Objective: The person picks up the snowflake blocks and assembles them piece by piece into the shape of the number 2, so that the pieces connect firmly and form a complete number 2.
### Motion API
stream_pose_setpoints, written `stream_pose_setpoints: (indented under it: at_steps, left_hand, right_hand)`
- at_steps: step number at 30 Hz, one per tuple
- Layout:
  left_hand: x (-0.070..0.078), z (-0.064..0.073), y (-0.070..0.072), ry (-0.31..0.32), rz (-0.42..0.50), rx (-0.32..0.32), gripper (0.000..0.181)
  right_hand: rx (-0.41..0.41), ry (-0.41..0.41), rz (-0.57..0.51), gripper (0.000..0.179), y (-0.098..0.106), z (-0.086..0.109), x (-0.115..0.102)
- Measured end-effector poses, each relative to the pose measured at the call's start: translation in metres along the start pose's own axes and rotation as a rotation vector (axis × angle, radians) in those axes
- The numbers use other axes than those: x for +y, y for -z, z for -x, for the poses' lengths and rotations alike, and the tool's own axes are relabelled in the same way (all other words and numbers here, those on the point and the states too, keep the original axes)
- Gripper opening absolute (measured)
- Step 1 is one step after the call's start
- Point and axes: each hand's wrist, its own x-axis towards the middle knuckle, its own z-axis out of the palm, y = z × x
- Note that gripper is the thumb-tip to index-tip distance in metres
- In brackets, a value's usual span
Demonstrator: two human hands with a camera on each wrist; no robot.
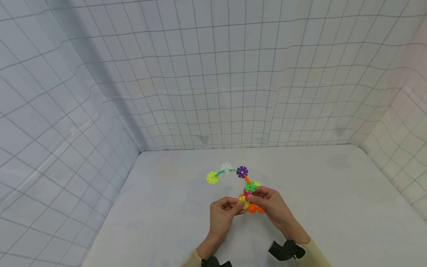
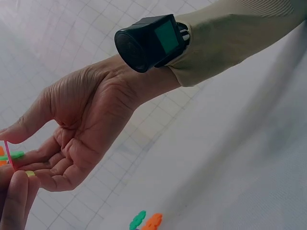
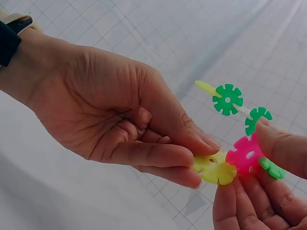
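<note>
Toothed plastic snowflake discs are joined into a chain held above the white surface. My left hand (image 1: pixel 221 217) pinches a yellow disc (image 3: pixel 218 172) between thumb and fingers. Beside it, my right hand (image 1: pixel 271 207) grips a pink disc (image 3: pixel 243 154), whose edge meets the yellow one. Close to the right fingertips is a green disc (image 1: pixel 250 187). From there the chain curves up and left through a purple disc (image 1: pixel 242 172) and a clear white disc (image 1: pixel 227 168) to a yellow-green end disc (image 1: pixel 212 177). Fingers partly hide the joint between yellow and pink.
Orange pieces (image 1: pixel 252 208) show just below the hands. White cloth with a grid pattern (image 1: pixel 213 85) rises behind and at both sides of the white tabletop (image 1: pixel 160 207). Black wrist cameras (image 1: pixel 286 250) sit on both wrists, over pale yellow sleeves.
</note>
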Motion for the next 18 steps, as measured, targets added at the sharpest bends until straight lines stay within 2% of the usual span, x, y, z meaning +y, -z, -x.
stream_pose_setpoints:
  at_steps: [6,9,13,18]
  left_hand:
    - [0.0013,-0.001,0.0,-0.047,-0.043,-0.051,0.016]
    - [0.0017,-0.0011,-0.0005,-0.066,-0.035,-0.062,0.014]
    - [0.0028,-0.0002,-0.0005,-0.073,-0.028,-0.064,0.016]
    - [0.004,0.0019,-0.0002,-0.071,-0.051,-0.044,0.017]
  right_hand:
    - [-0.077,0.029,-0.044,0.015,0.0044,0.0018,-0.0042]
    - [-0.093,0.034,-0.069,0.012,0.0037,0.0026,-0.0067]
    - [-0.093,0.04,-0.083,0.01,0.002,0.003,-0.0074]
    - [-0.09,0.038,-0.04,0.009,0.0011,0.0033,-0.0053]
